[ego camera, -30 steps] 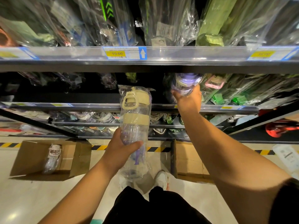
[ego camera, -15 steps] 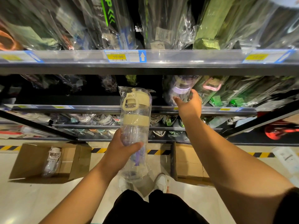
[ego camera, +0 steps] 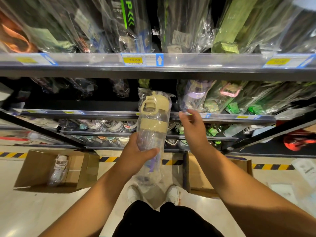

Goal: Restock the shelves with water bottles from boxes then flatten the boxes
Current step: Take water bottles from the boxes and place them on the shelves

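Left hand grips beige-lid bottle; right hand loose, empty; left box holds wrapped bottle.

The price label on the top shelf's front edge reads "19.00" — a white up-arrow beside it; neighbouring yellow labels blur — green "EP" on a dark package above.

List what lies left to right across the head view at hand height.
From the left: open cardboard box, left hand gripping the beige-lidded bottle, right hand, red item at far right.
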